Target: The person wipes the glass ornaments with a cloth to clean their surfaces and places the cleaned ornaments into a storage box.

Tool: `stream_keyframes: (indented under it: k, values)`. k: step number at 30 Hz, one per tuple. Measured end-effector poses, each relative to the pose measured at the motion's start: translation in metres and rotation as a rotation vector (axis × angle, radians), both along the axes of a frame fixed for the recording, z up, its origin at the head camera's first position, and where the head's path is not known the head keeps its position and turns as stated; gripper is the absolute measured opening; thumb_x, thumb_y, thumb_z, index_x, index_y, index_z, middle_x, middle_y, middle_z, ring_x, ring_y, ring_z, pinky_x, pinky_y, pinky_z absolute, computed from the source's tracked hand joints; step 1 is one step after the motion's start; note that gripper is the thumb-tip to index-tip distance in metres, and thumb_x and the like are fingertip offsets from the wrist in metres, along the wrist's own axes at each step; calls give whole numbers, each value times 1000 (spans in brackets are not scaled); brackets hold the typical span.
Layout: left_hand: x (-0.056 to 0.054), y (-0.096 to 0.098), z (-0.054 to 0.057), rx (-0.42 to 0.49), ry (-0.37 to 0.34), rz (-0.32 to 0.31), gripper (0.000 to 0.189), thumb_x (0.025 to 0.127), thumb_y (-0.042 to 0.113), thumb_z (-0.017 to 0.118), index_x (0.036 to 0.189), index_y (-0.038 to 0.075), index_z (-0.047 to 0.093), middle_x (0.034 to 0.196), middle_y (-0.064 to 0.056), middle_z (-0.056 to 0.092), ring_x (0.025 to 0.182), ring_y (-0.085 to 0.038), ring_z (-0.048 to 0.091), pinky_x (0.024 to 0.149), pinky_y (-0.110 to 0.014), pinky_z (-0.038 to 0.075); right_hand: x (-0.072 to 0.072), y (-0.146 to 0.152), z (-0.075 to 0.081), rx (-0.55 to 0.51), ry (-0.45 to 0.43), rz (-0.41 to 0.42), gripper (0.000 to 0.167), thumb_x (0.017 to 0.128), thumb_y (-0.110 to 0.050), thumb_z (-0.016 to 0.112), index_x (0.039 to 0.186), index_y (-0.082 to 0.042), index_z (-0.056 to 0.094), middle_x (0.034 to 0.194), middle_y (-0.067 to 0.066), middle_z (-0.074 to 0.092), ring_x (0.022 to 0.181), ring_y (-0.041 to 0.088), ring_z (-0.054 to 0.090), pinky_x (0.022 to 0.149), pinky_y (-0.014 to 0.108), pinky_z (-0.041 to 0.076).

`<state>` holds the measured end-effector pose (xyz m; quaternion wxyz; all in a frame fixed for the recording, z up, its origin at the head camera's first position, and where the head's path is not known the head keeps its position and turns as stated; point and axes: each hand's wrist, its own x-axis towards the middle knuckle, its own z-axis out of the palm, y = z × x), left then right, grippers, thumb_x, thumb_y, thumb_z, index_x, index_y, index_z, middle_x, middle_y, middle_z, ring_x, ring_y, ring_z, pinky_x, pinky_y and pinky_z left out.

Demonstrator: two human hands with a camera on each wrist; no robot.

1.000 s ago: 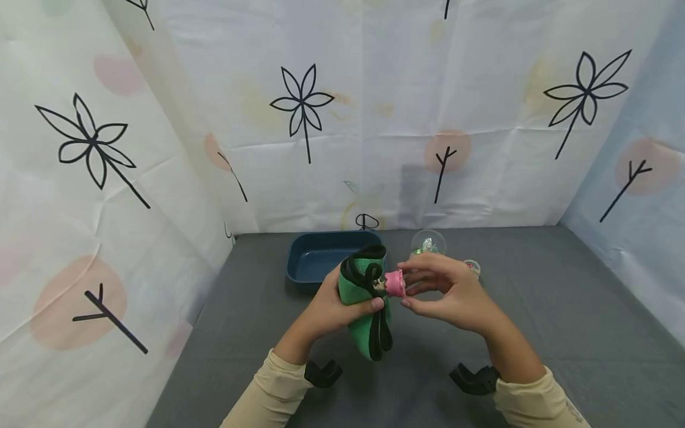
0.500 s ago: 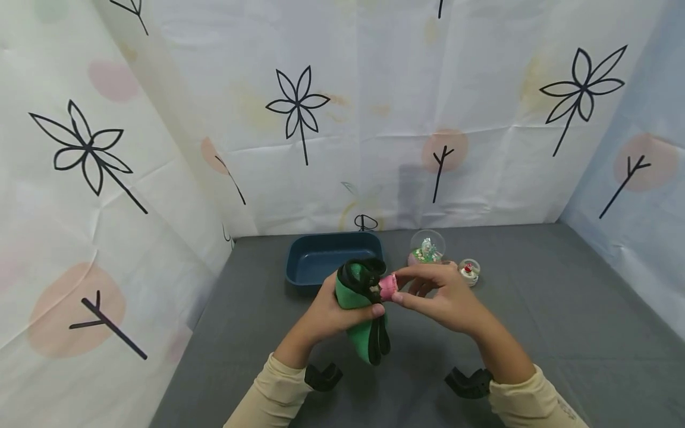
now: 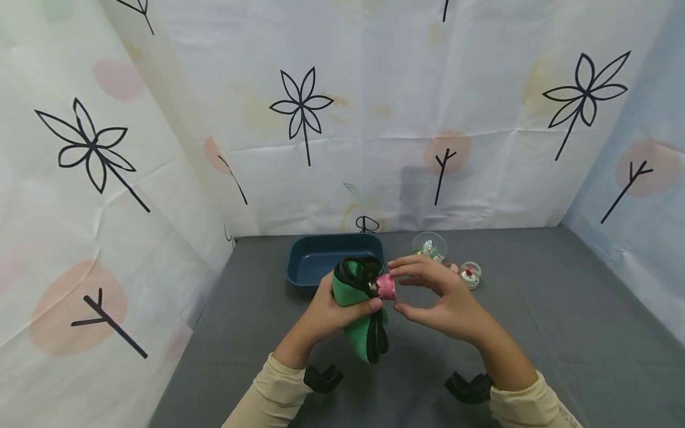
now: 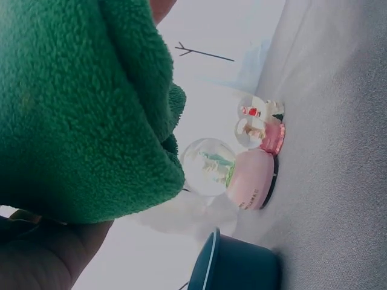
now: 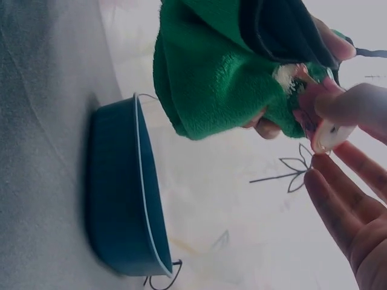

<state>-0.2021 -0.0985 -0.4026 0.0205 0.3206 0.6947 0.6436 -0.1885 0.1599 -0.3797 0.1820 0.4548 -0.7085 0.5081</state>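
Note:
My left hand (image 3: 327,312) grips a folded green plush cloth (image 3: 350,294) with dark edging, its thumb lying across the front. From the cloth's right side sticks out a small snow globe with a scalloped pink base (image 3: 386,287); the cloth hides most of its glass. At that base, my right hand (image 3: 446,297) has thumb and fingertips around the rim. Closer in the right wrist view, the thumb lies against the pink base (image 5: 309,103) and fingertips meet the edge of its pale underside. Green cloth (image 4: 84,115) fills much of the left wrist view.
A blue rectangular tub (image 3: 299,261) stands behind the hands. Right of it are a larger snow globe (image 4: 251,175) on a pale pink base, a smaller pink-based globe (image 4: 273,139) and a little white-based globe (image 3: 471,276). Patterned white fabric (image 3: 374,119) walls the grey tabletop (image 3: 562,309).
The cloth and snow globe have shifted slightly left. My right hand moved in to pinch the pink base, and its fingers are now spread wider around it.

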Motion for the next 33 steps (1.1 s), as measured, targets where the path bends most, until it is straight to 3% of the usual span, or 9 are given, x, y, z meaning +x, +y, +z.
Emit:
stream_keyframes:
  k: [5,10,12,16,23,26,32,33]
  values:
    - [-1,0,0,-5,11,-6,45,91,23,86,130,18,65,113,-8,74,100,-22,74,86,-41,65,0,-1,0,-8,2,14,61,74,20,85,129,1,68,127,20,69,119,14,68,85,33,66]
    - [-1,1,-1,-5,40,-23,49,90,24,88,132,20,64,113,-8,73,99,-23,73,85,-42,64,2,2,-2,35,-73,-63,53,77,14,87,126,-1,71,117,14,76,96,11,77,71,29,66]
    - [-1,1,-2,-6,49,-25,50,90,25,88,133,21,63,113,-8,73,99,-24,73,85,-42,64,3,2,-1,57,-111,-105,47,81,9,86,125,-3,73,111,11,79,91,12,78,70,28,66]
    - [-2,1,-2,-4,38,-16,48,91,25,87,133,22,63,113,-7,73,100,-23,73,86,-42,64,6,1,1,80,-174,-158,41,87,1,85,125,-3,73,109,7,80,95,12,78,73,29,66]
    - [-3,0,-2,-6,43,13,43,93,22,84,130,18,63,111,-8,75,98,-22,74,86,-41,65,3,-1,-1,48,-78,-113,61,77,8,91,132,-4,69,132,16,68,118,10,69,84,30,65]
    - [-2,0,-2,-12,30,18,41,94,21,83,129,18,63,110,-8,75,97,-22,75,85,-41,65,2,-1,-1,44,-30,-86,63,74,11,91,130,-6,70,134,18,66,124,11,65,89,29,64]
    - [0,0,1,-17,2,3,45,93,26,85,130,15,63,111,-10,75,97,-21,75,86,-40,64,1,-1,-1,34,25,-57,59,72,14,90,126,-3,72,123,16,72,114,11,69,80,27,64]
    - [0,0,2,-18,1,-3,46,92,27,85,130,16,62,111,-9,74,97,-21,74,86,-40,64,1,-1,-1,38,29,-68,59,72,14,90,126,-3,72,121,15,74,109,9,72,86,24,62]
